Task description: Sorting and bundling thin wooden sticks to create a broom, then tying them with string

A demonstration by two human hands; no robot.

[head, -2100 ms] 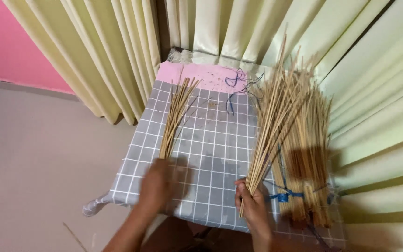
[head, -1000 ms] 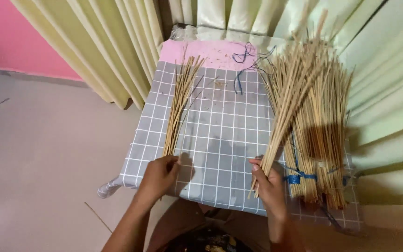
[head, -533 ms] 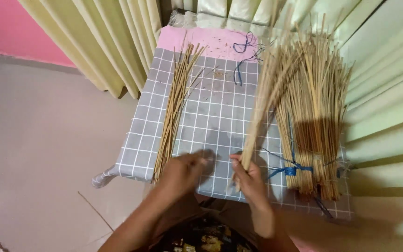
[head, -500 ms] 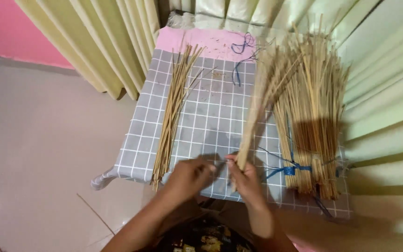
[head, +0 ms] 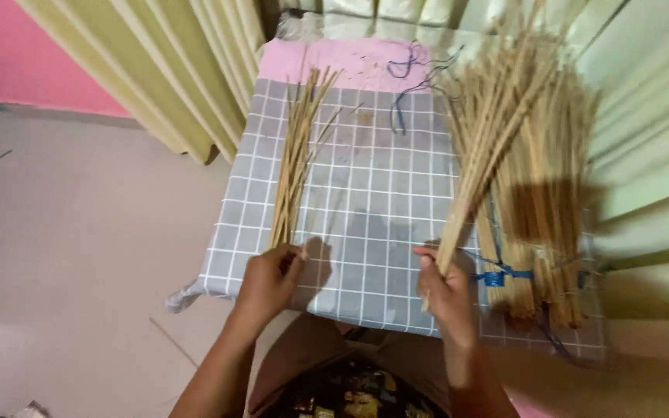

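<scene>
Down on the grey checked cloth, the left hand pinches the near end of a thin flat sheaf of pale straw sticks lying at the left. The right hand grips a thicker raised bundle of tan sticks, beside blue-tied bundles at the right.

Pale tan sticks lie on a grey cloth gridded in white with a pink far edge, blue string beside, cream-yellow curtains behind, a pink wall.
</scene>
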